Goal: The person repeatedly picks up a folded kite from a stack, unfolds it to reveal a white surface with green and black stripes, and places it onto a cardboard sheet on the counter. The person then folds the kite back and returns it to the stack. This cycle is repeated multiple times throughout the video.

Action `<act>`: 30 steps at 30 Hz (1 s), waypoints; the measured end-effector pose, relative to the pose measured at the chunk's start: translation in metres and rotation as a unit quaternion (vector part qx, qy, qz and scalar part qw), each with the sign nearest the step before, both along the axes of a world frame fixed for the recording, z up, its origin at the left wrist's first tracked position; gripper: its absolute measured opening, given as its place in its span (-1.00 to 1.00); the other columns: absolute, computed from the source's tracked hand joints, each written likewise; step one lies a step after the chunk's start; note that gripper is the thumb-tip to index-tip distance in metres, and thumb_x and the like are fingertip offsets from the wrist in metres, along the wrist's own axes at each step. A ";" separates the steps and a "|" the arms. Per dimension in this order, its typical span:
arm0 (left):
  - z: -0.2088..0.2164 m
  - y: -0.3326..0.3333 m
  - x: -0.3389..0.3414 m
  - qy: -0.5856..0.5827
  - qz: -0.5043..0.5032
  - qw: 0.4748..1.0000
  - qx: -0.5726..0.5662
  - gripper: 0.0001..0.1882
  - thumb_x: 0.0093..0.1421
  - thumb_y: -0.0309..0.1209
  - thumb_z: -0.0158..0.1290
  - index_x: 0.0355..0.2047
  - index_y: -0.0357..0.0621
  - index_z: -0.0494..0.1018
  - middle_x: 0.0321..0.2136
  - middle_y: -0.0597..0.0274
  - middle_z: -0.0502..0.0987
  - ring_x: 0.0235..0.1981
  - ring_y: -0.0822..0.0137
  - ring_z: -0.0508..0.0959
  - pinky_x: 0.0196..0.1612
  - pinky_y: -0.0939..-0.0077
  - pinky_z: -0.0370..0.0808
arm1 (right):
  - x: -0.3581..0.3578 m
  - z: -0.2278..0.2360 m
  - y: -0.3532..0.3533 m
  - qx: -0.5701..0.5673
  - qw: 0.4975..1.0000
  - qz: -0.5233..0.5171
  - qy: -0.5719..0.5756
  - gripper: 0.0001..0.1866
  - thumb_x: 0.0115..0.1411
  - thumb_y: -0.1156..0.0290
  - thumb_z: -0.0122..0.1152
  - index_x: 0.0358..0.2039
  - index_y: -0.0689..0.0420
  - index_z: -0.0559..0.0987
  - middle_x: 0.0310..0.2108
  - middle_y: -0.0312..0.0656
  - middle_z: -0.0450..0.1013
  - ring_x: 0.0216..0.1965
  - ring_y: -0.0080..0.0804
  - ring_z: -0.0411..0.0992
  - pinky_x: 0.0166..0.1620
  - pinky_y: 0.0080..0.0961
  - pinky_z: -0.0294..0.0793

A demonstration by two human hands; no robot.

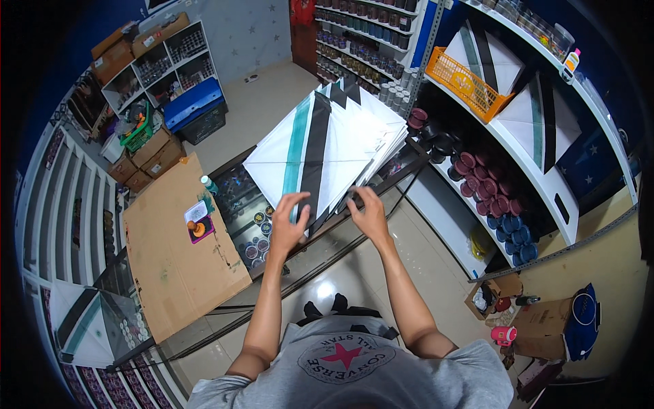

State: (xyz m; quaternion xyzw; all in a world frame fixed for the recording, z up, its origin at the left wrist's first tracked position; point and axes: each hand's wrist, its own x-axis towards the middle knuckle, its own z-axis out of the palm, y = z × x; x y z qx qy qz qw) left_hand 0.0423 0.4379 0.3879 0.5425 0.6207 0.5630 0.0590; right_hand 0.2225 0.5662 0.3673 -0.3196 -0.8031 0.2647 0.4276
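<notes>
Head view, and the white kites [334, 146] lie already stacked on the glass tabletop [240, 217], layers fanning raggedly rightward, so evening-up looks unfinished, left fingers [294, 197] and right fingers [366, 193] curled, loosely spread at the near edge, any pinch impossible to tell

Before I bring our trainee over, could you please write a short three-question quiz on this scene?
1. Multiple choice: which two stripes cross the topmost kite? A) red and yellow; B) teal and black; C) blue and orange.
2. True or false: the orange plastic crate is to the left of the topmost kite.
3. Short answer: which hand is nearer the cardboard sheet?
Key: 1. B. 2. False; it is to the right. 3. The left hand.
</notes>
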 end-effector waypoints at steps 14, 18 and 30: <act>0.072 0.011 -0.029 0.077 0.089 0.988 0.103 -0.67 0.10 -0.54 0.11 -0.08 -0.14 0.52 -0.13 0.05 0.49 -0.08 0.09 0.52 0.03 0.27 0.43 | -0.036 0.112 0.004 0.068 0.994 0.025 0.082 -0.66 0.05 0.48 0.31 -0.11 0.16 0.56 -0.20 -0.06 0.44 -0.15 -0.08 0.47 -0.08 -0.30 0.45; 0.068 0.016 -0.036 0.082 0.094 0.987 0.097 -0.66 0.10 -0.54 0.11 -0.06 -0.13 0.52 -0.13 0.06 0.49 -0.09 0.11 0.52 0.00 0.29 0.45 | -0.038 0.107 0.011 0.066 0.995 0.021 0.074 -0.65 0.04 0.48 0.31 -0.11 0.14 0.56 -0.19 -0.06 0.43 -0.15 -0.08 0.47 -0.08 -0.30 0.45; -0.050 0.062 -0.107 0.086 0.102 0.988 -0.081 -0.62 0.13 -0.46 0.12 -0.01 -0.08 0.48 -0.11 0.00 0.43 -0.08 0.06 0.51 -0.03 0.23 0.47 | -0.027 0.034 0.081 0.052 0.991 -0.104 -0.060 -0.60 -0.01 0.45 0.32 -0.09 0.10 0.56 -0.14 0.00 0.41 -0.10 -0.01 0.45 -0.01 -0.25 0.44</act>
